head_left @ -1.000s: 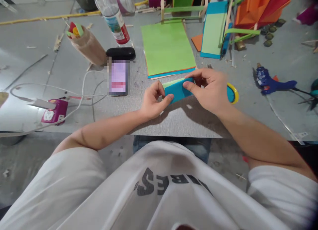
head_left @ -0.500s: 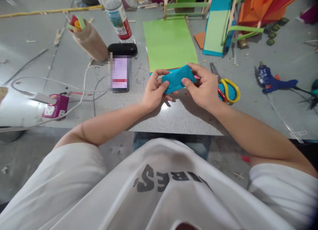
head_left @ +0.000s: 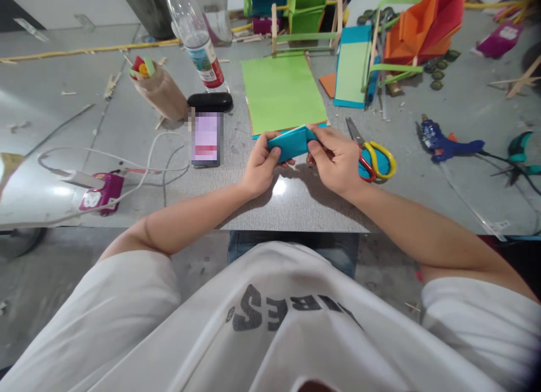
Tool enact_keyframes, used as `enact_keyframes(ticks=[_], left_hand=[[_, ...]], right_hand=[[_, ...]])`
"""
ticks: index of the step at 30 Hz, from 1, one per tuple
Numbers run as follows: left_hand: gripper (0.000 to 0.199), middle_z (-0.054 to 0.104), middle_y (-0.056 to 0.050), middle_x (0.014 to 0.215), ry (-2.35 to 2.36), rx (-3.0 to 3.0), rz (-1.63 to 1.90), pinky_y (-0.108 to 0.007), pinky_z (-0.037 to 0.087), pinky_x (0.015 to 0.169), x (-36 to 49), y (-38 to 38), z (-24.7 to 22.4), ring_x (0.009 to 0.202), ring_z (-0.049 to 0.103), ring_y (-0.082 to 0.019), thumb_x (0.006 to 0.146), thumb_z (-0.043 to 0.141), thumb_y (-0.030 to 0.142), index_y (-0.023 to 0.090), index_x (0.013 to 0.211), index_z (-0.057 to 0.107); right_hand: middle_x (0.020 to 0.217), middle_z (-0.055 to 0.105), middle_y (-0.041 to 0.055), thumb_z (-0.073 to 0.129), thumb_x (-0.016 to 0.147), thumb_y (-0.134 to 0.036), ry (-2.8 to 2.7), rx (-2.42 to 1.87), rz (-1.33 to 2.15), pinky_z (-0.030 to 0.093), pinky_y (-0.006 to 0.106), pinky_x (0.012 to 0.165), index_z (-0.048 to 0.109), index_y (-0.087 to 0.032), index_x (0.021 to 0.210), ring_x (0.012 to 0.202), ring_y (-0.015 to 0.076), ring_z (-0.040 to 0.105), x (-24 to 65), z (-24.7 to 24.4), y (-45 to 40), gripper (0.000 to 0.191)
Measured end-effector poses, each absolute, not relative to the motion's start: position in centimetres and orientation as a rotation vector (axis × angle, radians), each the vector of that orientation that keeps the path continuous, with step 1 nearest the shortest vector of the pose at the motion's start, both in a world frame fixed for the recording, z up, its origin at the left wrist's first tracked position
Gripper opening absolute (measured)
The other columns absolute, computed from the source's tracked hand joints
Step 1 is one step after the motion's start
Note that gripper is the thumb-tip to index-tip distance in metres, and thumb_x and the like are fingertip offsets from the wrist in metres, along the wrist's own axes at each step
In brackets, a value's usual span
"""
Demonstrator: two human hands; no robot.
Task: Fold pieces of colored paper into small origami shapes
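A folded piece of blue paper (head_left: 291,144) is held between both hands above the table's front part. My left hand (head_left: 261,162) pinches its left end, thumb on top. At the other end, my right hand (head_left: 338,157) grips the paper with thumb and fingers. Just beyond them lies a stack of sheets with green paper (head_left: 282,93) on top and blue at its near edge. Scissors with red and yellow handles (head_left: 391,165) lie right of my right hand, over a blue piece.
Left of the stack are a phone (head_left: 206,138), a black case (head_left: 210,102), a bottle (head_left: 205,62) and a brown cup (head_left: 163,90). A purple plug adapter (head_left: 107,193) with cables lies far left. At right sits a blue glue gun (head_left: 452,146); paper models (head_left: 425,28) stand behind.
The blue paper now looks narrower and is tilted differently, with a fold edge raised at its top. Both hands still hold it. The camera view has shifted, showing more of the table's back.
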State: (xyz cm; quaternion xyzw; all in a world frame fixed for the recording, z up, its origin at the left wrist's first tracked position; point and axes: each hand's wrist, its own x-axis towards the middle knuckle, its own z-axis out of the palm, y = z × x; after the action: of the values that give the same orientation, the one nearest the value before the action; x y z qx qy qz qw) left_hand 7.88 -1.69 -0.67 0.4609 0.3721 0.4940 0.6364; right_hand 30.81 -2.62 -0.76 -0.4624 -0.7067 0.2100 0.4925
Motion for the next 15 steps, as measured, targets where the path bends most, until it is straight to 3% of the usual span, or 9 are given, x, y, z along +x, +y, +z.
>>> enact_keyframes(ticks=[3, 6, 8, 10, 12, 15], left_hand=[[0.029, 0.077, 0.000, 0.108, 0.886, 1.112, 1.121, -0.033, 0.068, 0.088, 7.8, -1.8, -0.9, 0.091, 0.079, -0.019, 0.110, 0.094, 0.041, 0.031, 0.121, 0.070], [0.023, 0.076, -0.002, 0.112, 1.001, 1.248, 1.239, -0.031, 0.066, 0.096, 7.7, -1.7, -1.2, 0.103, 0.075, -0.020, 0.108, 0.095, 0.030, 0.030, 0.121, 0.075], [0.032, 0.076, -0.002, 0.117, 1.130, 1.257, 1.381, -0.029, 0.064, 0.099, 7.5, -1.6, -1.3, 0.107, 0.072, -0.018, 0.104, 0.100, 0.025, 0.030, 0.125, 0.076], [0.032, 0.075, -0.001, 0.109, 1.121, 1.156, 1.387, -0.029, 0.065, 0.093, 7.3, -1.6, -1.1, 0.098, 0.071, -0.017, 0.107, 0.101, 0.037, 0.030, 0.124, 0.074], [0.037, 0.073, 0.000, 0.094, 0.969, 1.035, 1.209, -0.031, 0.067, 0.082, 7.1, -1.6, -0.7, 0.084, 0.071, -0.017, 0.112, 0.093, 0.060, 0.027, 0.117, 0.076], [0.050, 0.081, -0.003, 0.095, 0.836, 0.986, 1.009, -0.032, 0.069, 0.074, 6.9, -2.0, -0.1, 0.083, 0.078, -0.019, 0.100, 0.100, 0.068, 0.024, 0.115, 0.082]], right_hand=[[0.129, 0.089, 0.0121, 0.069, 0.121, -0.067, -1.701, -1.082, 0.461, 0.072, 0.048, 0.070, 0.094, -0.037, 0.139, 0.078, 0.0259, 0.078, 30.7, -0.9, -2.7, 0.044], [0.114, 0.087, 0.0116, 0.070, 0.120, -0.054, -1.775, -0.981, 0.271, 0.073, 0.052, 0.080, 0.095, -0.037, 0.128, 0.089, 0.0308, 0.079, 31.0, -1.2, -2.9, 0.030], [0.111, 0.087, 0.0115, 0.074, 0.117, -0.049, -1.837, -0.916, 0.200, 0.072, 0.057, 0.087, 0.095, -0.039, 0.125, 0.094, 0.0336, 0.080, 31.4, -1.5, -3.0, 0.025], [0.110, 0.088, 0.0107, 0.077, 0.112, -0.048, -1.950, -0.912, 0.162, 0.070, 0.057, 0.089, 0.096, -0.041, 0.125, 0.095, 0.0342, 0.081, 31.6, -1.7, -3.1, 0.024], [0.107, 0.089, 0.0090, 0.076, 0.113, -0.048, -2.114, -0.962, 0.103, 0.065, 0.054, 0.087, 0.096, -0.041, 0.124, 0.094, 0.0322, 0.080, 31.5, -1.8, -3.2, 0.023], [0.102, 0.090, 0.0067, 0.063, 0.125, -0.044, -2.298, -1.030, 0.021, 0.059, 0.049, 0.084, 0.093, -0.037, 0.116, 0.090, 0.0279, 0.078, 30.6, -1.1, -3.4, 0.032]])
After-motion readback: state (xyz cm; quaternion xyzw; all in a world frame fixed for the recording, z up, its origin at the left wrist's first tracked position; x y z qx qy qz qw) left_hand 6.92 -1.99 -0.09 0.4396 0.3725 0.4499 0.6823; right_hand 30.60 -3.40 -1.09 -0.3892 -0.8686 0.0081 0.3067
